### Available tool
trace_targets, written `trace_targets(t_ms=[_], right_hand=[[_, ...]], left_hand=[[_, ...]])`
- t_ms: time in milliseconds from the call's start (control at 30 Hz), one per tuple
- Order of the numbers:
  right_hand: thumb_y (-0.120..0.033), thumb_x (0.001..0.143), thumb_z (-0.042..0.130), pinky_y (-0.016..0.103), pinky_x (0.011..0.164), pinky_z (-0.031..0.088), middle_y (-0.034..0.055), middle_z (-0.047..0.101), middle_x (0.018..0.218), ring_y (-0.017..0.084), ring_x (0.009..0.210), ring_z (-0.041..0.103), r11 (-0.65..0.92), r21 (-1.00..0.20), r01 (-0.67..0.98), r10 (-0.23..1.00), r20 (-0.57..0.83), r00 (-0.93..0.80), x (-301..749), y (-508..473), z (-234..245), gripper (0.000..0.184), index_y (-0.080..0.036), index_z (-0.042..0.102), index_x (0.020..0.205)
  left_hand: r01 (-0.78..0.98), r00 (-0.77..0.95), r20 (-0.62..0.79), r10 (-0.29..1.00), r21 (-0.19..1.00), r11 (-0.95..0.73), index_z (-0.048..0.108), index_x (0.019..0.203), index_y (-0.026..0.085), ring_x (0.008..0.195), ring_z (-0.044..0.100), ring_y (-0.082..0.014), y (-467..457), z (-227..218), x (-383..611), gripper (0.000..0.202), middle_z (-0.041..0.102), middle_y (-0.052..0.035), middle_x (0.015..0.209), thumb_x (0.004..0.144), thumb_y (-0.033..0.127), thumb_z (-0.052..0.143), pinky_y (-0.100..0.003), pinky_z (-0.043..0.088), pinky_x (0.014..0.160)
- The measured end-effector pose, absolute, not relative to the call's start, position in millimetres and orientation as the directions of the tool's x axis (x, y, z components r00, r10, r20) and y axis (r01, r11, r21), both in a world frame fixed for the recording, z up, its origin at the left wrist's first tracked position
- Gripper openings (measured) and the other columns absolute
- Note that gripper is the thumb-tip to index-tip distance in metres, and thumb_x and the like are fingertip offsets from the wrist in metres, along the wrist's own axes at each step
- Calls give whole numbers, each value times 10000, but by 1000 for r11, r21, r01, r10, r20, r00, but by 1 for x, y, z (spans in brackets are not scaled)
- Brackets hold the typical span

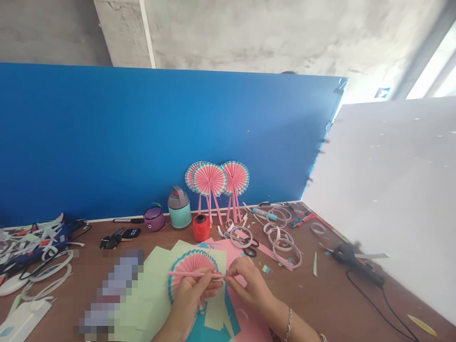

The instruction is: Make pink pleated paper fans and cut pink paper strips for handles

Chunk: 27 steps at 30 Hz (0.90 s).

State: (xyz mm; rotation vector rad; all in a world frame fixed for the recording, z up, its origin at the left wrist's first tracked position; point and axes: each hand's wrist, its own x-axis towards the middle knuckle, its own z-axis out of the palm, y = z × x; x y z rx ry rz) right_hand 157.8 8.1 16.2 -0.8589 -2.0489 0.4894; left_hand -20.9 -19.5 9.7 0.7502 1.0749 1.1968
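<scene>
A thin pink rolled paper stick (pixel 181 274) lies level across the fingers of my left hand (pixel 192 294), with the thumb pressed on it. The fingertips of my right hand (pixel 251 285) pinch the stick's right end. Just behind and below the stick is a round pleated paper fan (pixel 195 259), pink with a blue and pale edge, partly covered by my left hand. Beneath both hands are sheets of pale green paper (pixel 142 294), pink paper (pixel 245 313) and blue paper (pixel 206 332).
Finished pink paper fans (pixel 209 179) lean on the blue partition (pixel 107 142). Before them stand a teal-grey container (pixel 180 213), a purple pot (pixel 154 218) and a red container (pixel 201 229). Tape rolls (pixel 287 254), scissors (pixel 250 251) and a glue gun (pixel 356 263) with its cord lie rightward.
</scene>
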Motion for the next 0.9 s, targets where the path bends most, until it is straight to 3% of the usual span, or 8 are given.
trace_targets(t_ms=[167,333,433,533,600,733,833,900], right_hand=[[-183,839,521,312,721,384,24,624,737,159,719,544,708,-608,359,703,552,-449,157,7,19,74,-194,586,804],[-239,780,587,272,663,413,15,620,688,149,674,548,399,-870,288,882,280,-378,156,10,17,109,-176,605,692],[-285,740,620,249,638,424,9,624,678,142,658,552,259,-943,210,905,161,-394,158,16,14,134,-167,615,676],[-317,725,609,256,632,425,9,619,641,150,641,551,229,-952,203,947,170,-272,166,27,11,172,-166,601,642],[-334,745,568,270,647,426,23,632,674,170,672,564,203,-944,259,979,188,-83,175,36,11,185,-169,598,668],[-279,788,486,311,720,415,59,662,770,207,760,599,148,-817,557,971,227,75,198,52,10,180,-168,626,776],[-187,749,520,359,796,353,83,638,974,258,950,551,87,-515,853,938,331,104,206,54,9,169,-190,650,857],[-176,745,538,363,804,323,91,586,1096,276,1038,491,102,-374,922,912,406,64,203,51,10,205,-208,648,916]], left_hand=[[-319,-23,-214,977,927,196,695,906,115,801,692,-229,-19,10,-24,479,735,-128,839,623,500,723,-260,542,671],[-286,-33,-175,984,945,159,696,856,117,746,694,-236,-22,13,-23,501,735,-119,783,593,542,723,-276,546,642],[-243,-6,-152,988,959,146,676,961,114,778,690,-242,-22,12,-24,527,734,-125,815,654,543,676,-293,547,665],[-94,49,-82,995,992,87,601,1142,134,920,661,-252,-21,9,-27,528,701,-146,1009,753,491,595,-343,531,786],[145,90,18,996,989,-31,578,1189,181,1060,597,-257,-22,7,-28,466,648,-135,1147,794,426,556,-397,462,927],[606,408,113,906,709,-362,577,1181,346,1285,374,-283,-28,7,-28,401,529,-23,1326,782,313,588,-536,235,1076],[682,578,26,816,533,-500,550,1183,401,1335,271,-322,-32,10,-28,449,416,26,1416,747,342,642,-633,153,1057],[706,597,7,802,471,-529,535,1196,392,1339,260,-328,-33,11,-29,447,395,20,1429,761,376,630,-649,143,1049]])
